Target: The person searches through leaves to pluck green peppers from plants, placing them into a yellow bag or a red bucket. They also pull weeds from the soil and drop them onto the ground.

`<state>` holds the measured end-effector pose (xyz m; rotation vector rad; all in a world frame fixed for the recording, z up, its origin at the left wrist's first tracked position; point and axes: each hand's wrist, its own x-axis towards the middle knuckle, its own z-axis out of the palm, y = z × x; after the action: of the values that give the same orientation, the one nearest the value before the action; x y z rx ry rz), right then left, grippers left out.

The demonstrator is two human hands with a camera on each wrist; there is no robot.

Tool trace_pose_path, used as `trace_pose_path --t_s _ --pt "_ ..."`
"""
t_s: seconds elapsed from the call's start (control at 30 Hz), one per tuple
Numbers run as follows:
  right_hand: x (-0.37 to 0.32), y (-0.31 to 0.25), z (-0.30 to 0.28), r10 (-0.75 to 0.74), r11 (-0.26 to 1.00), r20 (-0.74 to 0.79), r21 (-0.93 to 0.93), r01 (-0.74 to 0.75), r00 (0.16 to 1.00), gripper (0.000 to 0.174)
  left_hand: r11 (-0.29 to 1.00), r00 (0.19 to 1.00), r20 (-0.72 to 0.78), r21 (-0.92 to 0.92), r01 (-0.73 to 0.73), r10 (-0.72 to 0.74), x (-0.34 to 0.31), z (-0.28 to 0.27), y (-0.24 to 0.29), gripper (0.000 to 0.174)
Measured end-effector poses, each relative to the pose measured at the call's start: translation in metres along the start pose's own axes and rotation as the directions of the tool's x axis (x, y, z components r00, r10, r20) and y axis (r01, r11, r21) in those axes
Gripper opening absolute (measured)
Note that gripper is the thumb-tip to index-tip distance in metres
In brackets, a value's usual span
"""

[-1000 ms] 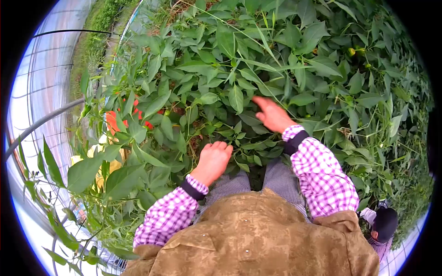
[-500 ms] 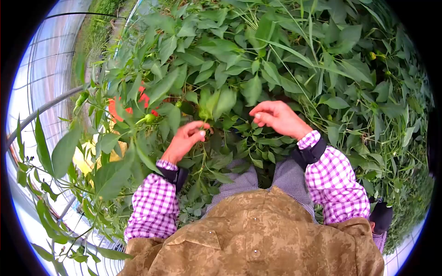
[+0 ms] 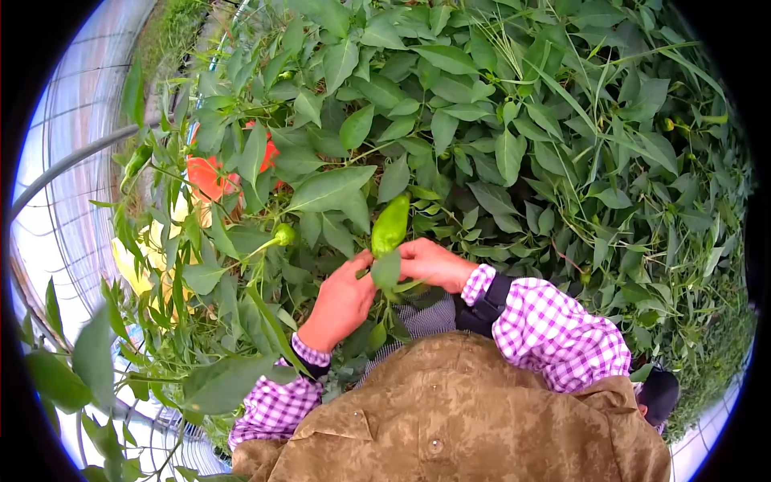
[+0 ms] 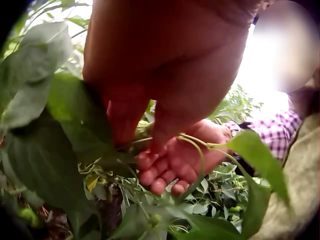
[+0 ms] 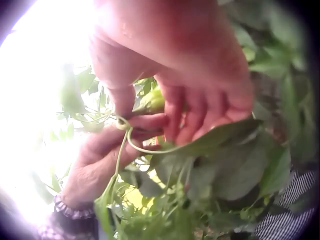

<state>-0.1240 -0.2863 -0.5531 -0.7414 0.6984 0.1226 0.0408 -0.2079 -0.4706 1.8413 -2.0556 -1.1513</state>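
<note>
A light green pepper [image 3: 391, 225] points away from the body, its stem end between the two hands in the head view. My left hand [image 3: 341, 297] pinches at the stem with thumb and forefinger, as the left wrist view shows from behind. Opposite it, my right hand [image 3: 438, 263] holds the pepper's base between thumb and curled fingers. A thin curved stem [image 5: 121, 145] hangs past both hands in the right wrist view. One leaf [image 3: 386, 271] covers part of the fingertips.
Dense pepper plants surround the hands. A smaller green pepper [image 3: 283, 234] hangs at the left. Beyond the leaves are a red object [image 3: 210, 178] and a yellow one [image 3: 130, 265]. A grey hoop pipe [image 3: 72, 165] curves along the left; another person [image 3: 660, 395] is at lower right.
Both hands have come together in front of the body, the right moving left and down. They now hold the light green pepper, which stands clearly in view between them.
</note>
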Motion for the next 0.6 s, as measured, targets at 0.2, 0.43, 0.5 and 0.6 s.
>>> trace_pose_path --t_s 0.2,0.43,0.5,0.6 --pt "-0.003 -0.006 0.021 -0.067 0.985 -0.180 0.147 0.094 0.981 0.031 0.970 0.928 -0.372 0.214 0.117 -0.029 -0.004 0.008 0.009 0.028" --pt "-0.004 0.001 0.020 -0.324 0.930 -0.202 -0.246 0.272 0.924 0.036 0.963 0.962 -0.260 0.269 -0.006 0.079 0.021 -0.024 0.007 0.038" --pt "-0.002 0.004 0.022 -0.414 0.885 -0.192 -0.312 0.345 0.890 0.037 0.921 0.964 -0.138 0.352 -0.166 0.227 0.027 -0.028 0.009 0.042" --pt "-0.006 0.002 0.021 -0.523 0.804 -0.133 -0.404 0.436 0.842 0.038 0.889 0.944 -0.113 0.385 -0.247 0.311 0.028 -0.022 -0.012 0.038"
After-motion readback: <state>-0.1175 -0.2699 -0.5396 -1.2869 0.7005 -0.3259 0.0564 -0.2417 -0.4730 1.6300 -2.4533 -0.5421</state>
